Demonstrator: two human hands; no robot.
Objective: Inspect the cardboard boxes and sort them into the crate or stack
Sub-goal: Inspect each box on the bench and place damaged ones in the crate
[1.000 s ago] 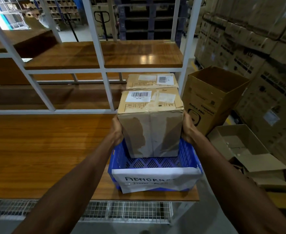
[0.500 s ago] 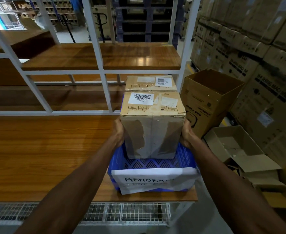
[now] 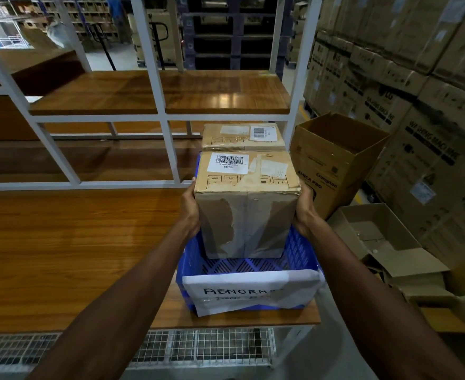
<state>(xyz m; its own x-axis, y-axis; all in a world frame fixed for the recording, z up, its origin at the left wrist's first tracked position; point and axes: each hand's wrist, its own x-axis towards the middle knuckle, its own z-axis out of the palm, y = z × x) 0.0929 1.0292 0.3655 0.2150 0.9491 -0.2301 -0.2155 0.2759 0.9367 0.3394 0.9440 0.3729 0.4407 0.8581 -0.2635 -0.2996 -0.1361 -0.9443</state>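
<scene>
A worn cardboard box [image 3: 246,204] with torn tape and a barcode label on top stands upright in the blue plastic crate [image 3: 301,256], which carries a white paper sign reading "ABNORM..." on its front. My left hand [image 3: 191,208] grips the box's left side and my right hand [image 3: 304,212] grips its right side. A second cardboard box [image 3: 242,137] with a barcode label sits directly behind the crate on the wooden table [image 3: 75,256].
A white metal frame [image 3: 168,149] with wooden shelves rises behind the table. To the right stand an open brown carton [image 3: 332,163], flattened and open cartons [image 3: 376,237] on the floor, and a wall of stacked boxes [image 3: 431,105]. Wire mesh [image 3: 171,349] lies under the table edge.
The box has sunk slightly lower into the crate between my hands. The view has shifted a little; both hands stay on the box's sides.
</scene>
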